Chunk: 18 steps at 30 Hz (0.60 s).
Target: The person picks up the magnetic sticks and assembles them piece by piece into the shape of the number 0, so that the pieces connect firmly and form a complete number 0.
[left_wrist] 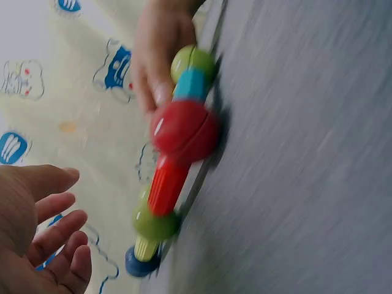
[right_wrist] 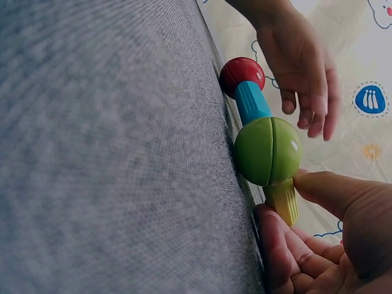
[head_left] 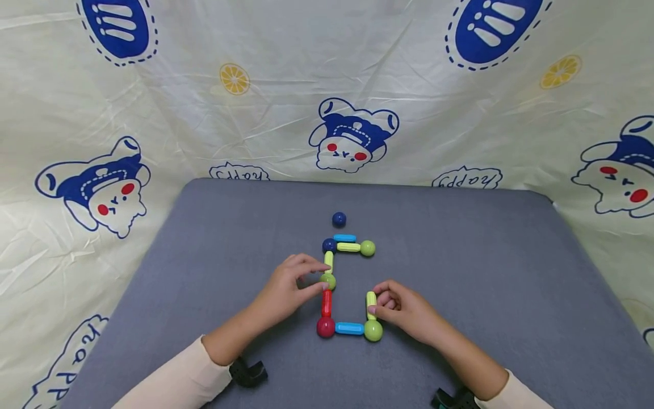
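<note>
Rod-and-ball chain lies mid-bench (head_left: pixel 204 238), approx. half built. Left hand (head_left: pixel 286 287), fingers relaxed and holding nothing, touches green ball (head_left: pixel 328 280) at red rod (head_left: pixel 326 303). Right hand (head_left: pixel 403 309) pinches yellow rod (head_left: pixel 370 304) upright off corner ball (head_left: pixel 373 330). Gap up to the top green ball (head_left: pixel 367 247) is unclosed; loose blue ball (head_left: pixel 339 219) unused.

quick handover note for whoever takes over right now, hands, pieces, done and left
Left hand: open, fingertips at the green ball atop the red rod.
Right hand: pinches the yellow-green rod above the corner green ball.
Done: red ball, blue rod and both uprights joined on the grey mat.
Left: the frame's right side is open; a loose navy ball lies beyond.
</note>
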### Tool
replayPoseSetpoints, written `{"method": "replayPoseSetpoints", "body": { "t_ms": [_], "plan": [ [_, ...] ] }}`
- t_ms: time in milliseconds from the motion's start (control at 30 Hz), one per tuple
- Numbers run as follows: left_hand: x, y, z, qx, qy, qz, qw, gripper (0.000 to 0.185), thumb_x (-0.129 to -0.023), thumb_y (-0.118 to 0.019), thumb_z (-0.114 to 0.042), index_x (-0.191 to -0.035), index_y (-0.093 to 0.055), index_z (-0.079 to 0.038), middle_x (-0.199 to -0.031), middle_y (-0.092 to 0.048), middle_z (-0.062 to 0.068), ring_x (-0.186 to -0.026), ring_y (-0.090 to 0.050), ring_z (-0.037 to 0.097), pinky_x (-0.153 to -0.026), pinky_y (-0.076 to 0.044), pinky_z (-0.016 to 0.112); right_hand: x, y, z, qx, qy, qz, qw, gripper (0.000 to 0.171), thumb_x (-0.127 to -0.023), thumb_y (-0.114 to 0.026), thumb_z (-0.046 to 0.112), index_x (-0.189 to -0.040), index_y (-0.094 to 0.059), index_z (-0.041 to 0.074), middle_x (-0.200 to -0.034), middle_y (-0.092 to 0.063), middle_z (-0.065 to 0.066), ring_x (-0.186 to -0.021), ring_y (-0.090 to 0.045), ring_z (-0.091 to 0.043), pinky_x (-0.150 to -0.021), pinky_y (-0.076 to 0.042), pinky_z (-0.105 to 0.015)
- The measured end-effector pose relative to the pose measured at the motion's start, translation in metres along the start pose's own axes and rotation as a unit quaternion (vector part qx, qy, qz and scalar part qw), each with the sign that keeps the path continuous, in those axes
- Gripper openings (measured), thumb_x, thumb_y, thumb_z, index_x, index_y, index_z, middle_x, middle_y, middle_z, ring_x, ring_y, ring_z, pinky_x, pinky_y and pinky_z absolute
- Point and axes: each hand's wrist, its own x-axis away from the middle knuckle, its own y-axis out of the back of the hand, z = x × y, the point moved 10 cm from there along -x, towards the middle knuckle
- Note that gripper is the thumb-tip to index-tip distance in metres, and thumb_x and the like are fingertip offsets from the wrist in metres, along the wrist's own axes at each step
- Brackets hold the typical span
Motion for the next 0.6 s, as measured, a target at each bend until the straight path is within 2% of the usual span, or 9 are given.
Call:
{"method": "replayPoseSetpoints", "body": {
  "t_ms": [133,233,400,600],
  "plan": [
    [-0.019,0.014,0.020,0.021,0.043,-0.027,0.9985,0.037,-0.090,-0.079,-0.023,-0.124,-0.072,-0.014,-0.117,-0.067,0.001,-0.097,-0.062,0.027,-0.077,-0.053,0.031,0.001,0.001,0.000,0.001,0.003,-0.002,1.000,0.042,-0.091,-0.075,0.034,-0.120,-0.061,0.007,-0.093,-0.067,-0.001,-0.080,-0.061,-0.013,-0.072,-0.050,-0.022],
    [-0.033,0.018,0.032,0.033,0.064,-0.039,0.9966,0.037,-0.090,-0.078,-0.023,-0.126,-0.071,-0.014,-0.118,-0.066,0.002,-0.103,-0.063,0.025,-0.080,-0.053,0.032,0.002,0.000,0.001,0.000,0.007,-0.002,1.000,0.042,-0.092,-0.075,0.033,-0.120,-0.061,0.007,-0.093,-0.066,-0.002,-0.080,-0.061,-0.012,-0.072,-0.050,-0.022],
    [-0.053,0.018,0.044,0.044,0.089,-0.038,0.9943,0.038,-0.091,-0.076,-0.025,-0.128,-0.070,-0.015,-0.120,-0.065,0.004,-0.107,-0.061,0.020,-0.088,-0.054,0.036,0.002,0.000,-0.001,0.002,0.001,0.002,1.000,0.044,-0.092,-0.075,0.036,-0.121,-0.060,0.006,-0.094,-0.066,-0.002,-0.080,-0.061,-0.013,-0.071,-0.050,-0.022],
    [-0.079,0.015,0.056,0.058,0.107,-0.043,0.9916,0.041,-0.092,-0.076,-0.023,-0.130,-0.068,-0.009,-0.121,-0.063,0.009,-0.108,-0.062,0.024,-0.095,-0.054,0.042,0.001,0.000,-0.001,-0.001,-0.001,0.001,1.000,0.044,-0.092,-0.075,0.036,-0.121,-0.060,0.006,-0.094,-0.066,-0.002,-0.081,-0.061,-0.014,-0.072,-0.050,-0.022]
  ]
}}
